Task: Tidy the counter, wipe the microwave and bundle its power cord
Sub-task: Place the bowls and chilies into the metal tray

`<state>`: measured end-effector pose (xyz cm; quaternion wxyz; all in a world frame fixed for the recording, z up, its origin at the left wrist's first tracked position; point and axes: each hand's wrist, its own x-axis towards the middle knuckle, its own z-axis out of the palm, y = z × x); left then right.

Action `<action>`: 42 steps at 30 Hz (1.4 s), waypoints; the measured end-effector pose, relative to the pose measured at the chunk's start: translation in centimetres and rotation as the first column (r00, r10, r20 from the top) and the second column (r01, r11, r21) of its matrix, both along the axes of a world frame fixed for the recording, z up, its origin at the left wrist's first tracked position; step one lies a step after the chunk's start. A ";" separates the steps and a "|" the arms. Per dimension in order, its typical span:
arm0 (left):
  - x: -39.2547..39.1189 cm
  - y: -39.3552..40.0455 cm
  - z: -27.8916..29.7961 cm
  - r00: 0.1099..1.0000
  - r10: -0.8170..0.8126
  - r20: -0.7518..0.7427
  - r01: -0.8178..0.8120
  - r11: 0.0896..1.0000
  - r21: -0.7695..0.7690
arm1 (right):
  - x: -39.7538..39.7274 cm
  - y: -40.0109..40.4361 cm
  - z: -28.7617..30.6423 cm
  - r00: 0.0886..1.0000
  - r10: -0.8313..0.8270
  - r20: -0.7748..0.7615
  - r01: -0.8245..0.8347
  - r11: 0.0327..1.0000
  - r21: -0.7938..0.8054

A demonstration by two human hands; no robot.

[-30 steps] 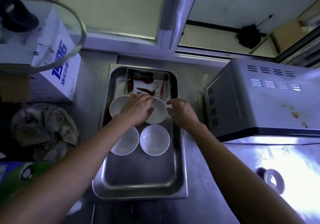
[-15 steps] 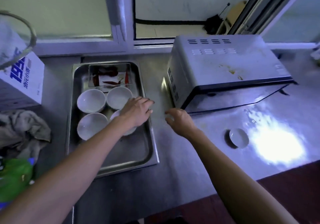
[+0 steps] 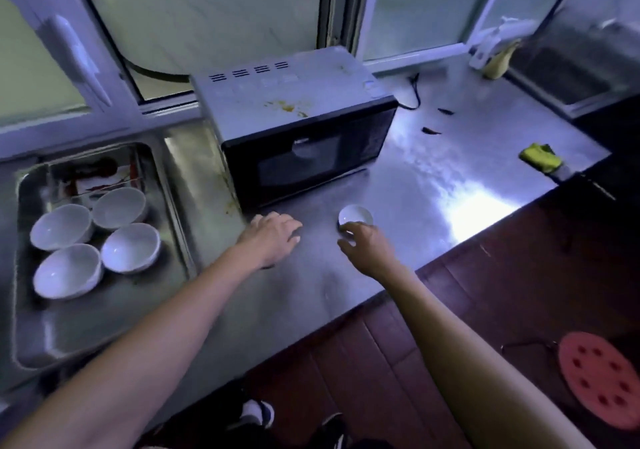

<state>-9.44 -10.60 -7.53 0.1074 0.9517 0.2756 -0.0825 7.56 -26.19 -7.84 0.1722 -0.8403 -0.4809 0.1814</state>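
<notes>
Right hand (image 3: 363,246) at frame centre, fingers loosely curled just beside small dish (image 3: 355,215), contact unclear. Left hand (image 3: 273,235) flat, fingers spread, on counter (image 3: 433,178) below microwave (image 3: 298,126). Cord (image 3: 414,93) upper right behind microwave.

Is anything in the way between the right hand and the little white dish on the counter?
No, nothing visible. The right hand is right at the near edge of the small white dish, with only bare steel counter around. The left hand rests off to the side, clear of the path.
</notes>
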 end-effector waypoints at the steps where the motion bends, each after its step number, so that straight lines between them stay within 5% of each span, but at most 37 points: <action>1: 1.3 -1.3 0.1 0.999 -0.035 -0.022 0.035 0.999 0.017 | 0.9 -1.7 0.0 1.000 -0.026 -0.009 0.026 1.000 0.004; 13: 14.8 -10.3 -0.4 0.955 -0.279 -0.101 0.279 0.960 -0.012 | 10.4 -15.2 -1.0 0.959 -0.284 -0.018 0.282 0.957 -0.066; 31: 33.6 -6.2 -1.6 0.948 -0.309 0.079 0.318 0.930 -0.186 | 26.6 -12.3 -0.7 0.943 -0.315 0.106 0.329 0.930 -0.163; 42: 42.4 -7.2 -2.6 0.922 -0.386 -0.012 0.379 0.910 -0.165 | 34.5 -12.9 -1.7 0.931 -0.354 0.082 0.363 0.917 -0.163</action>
